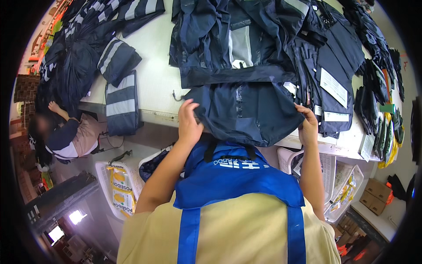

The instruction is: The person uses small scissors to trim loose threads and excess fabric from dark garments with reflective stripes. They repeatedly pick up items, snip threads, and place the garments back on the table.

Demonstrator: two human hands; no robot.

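Observation:
A dark navy rain jacket (246, 75) lies on the white table, with a pale mesh patch showing at its middle. Its near part, a rounded hood-like piece (259, 112), is stretched out over the table's front edge. My left hand (190, 124) is closed on the left edge of that piece. On the opposite side, my right hand (308, 125) pinches the right corner between thumb and fingers. A small dark hook (178, 96) lies just beyond my left hand. The garment's far end runs out of view.
Folded dark pieces with grey stripes (121, 105) lie at left, dark garments with white labels (336, 88) at right. White baskets (115, 187) with yellow-and-white packages stand below the table (156, 88). Another person (72, 136) sits at far left, one hand at a dark garment pile.

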